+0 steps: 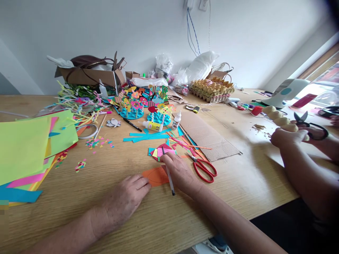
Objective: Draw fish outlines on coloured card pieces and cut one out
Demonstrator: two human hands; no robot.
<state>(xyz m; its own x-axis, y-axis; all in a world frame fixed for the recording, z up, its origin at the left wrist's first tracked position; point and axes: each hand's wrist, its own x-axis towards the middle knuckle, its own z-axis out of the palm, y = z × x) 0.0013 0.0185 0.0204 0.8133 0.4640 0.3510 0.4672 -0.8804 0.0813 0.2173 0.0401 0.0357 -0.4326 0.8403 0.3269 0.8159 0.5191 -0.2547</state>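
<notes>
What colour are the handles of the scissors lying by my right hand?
Red handles on the scissors, beside the right hand; clearest in the head view.

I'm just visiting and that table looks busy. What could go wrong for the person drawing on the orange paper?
1. The red scissors lie open right beside the right hand holding the pen; a sideways move might nick it.
2. The left hand pins only the orange paper's edge, so it could slip.
3. The glue bottle lies on its side and might leak.
</notes>
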